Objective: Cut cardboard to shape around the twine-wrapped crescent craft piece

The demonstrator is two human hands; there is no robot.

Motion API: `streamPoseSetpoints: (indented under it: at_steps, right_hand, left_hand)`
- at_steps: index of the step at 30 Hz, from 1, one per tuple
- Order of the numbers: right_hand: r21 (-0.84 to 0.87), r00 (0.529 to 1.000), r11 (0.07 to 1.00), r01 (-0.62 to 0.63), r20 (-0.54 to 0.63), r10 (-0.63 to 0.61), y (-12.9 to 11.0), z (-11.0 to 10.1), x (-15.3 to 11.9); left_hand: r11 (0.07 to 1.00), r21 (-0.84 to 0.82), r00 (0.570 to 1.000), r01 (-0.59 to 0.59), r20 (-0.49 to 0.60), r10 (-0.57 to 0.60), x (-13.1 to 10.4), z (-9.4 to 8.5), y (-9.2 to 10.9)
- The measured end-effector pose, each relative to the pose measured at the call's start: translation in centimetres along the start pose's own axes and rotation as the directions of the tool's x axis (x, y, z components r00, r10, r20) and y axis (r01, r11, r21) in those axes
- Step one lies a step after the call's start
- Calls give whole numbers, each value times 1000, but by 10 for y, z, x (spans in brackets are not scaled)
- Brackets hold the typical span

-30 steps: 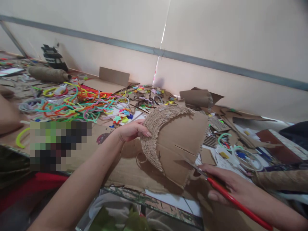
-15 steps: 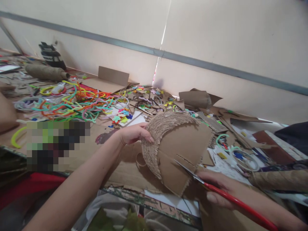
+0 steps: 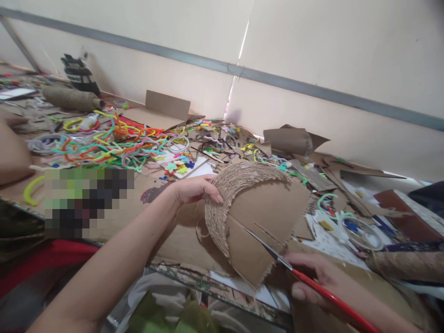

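Observation:
A piece of brown cardboard (image 3: 267, 203) is held up above the table, with a crescent of twine rows (image 3: 222, 194) along its upper left edge. My left hand (image 3: 199, 188) grips that edge, thumb on top of the twine and fingers hidden behind. Red-handled scissors (image 3: 312, 280) are in my right hand (image 3: 312, 277), at the cardboard's lower right side. One blade lies across the cardboard's face, its tip pointing up and left; the other blade is hidden. A dark slit runs through the cardboard just above the blade.
Colourful pipe cleaners (image 3: 114, 143) lie heaped at the left, beyond a cardboard sheet (image 3: 121, 203). A spool of twine (image 3: 72, 98) is farther back; another roll (image 3: 409, 263) lies right. Cardboard scraps (image 3: 314, 175) and a clear tape ring (image 3: 360, 231) surround the work. Another person's arm (image 3: 12, 150) shows at left.
The scissor blade has slid farther up and left across the cardboard. My left hand keeps its grip on the twine edge. The whole view has shifted slightly.

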State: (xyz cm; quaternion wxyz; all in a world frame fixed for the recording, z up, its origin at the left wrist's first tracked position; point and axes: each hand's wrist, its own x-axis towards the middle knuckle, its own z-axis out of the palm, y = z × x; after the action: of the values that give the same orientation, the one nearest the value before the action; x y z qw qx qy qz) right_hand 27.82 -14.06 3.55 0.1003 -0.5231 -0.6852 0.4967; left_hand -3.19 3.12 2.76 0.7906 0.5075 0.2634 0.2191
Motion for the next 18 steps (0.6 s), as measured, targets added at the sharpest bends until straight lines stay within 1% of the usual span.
streamPoseSetpoints:
  at_steps: [3,7,10,13,16,18]
  right_hand:
    - [-85,999,996,-12,-41,9,-11,-1,-4]
    - [-122,997,992,-31,-80,21,-22,-2,-7]
    - [-67,999,998,2,-39,-5,-18,-2,-4]
    - [17,999,999,44,-13,-44,-7,1,0]
    - [87,997,994,67,-47,-64,2,8,-2]
    - [141,993,986,88,-86,-76,3,11,-6]
  left_hand:
    - [1000,-3,999,9,33,-9,1,0,-2]
    - [999,-26,1000,23,11,-23,2,-1,-5]
    - [998,-51,1000,28,3,-28,2,-5,-7]
    - [997,-71,1000,17,17,-16,2,-8,-7]
    - [996,-92,999,-4,35,7,3,-7,-7]
    - [992,-125,999,-30,31,34,3,-4,-7]
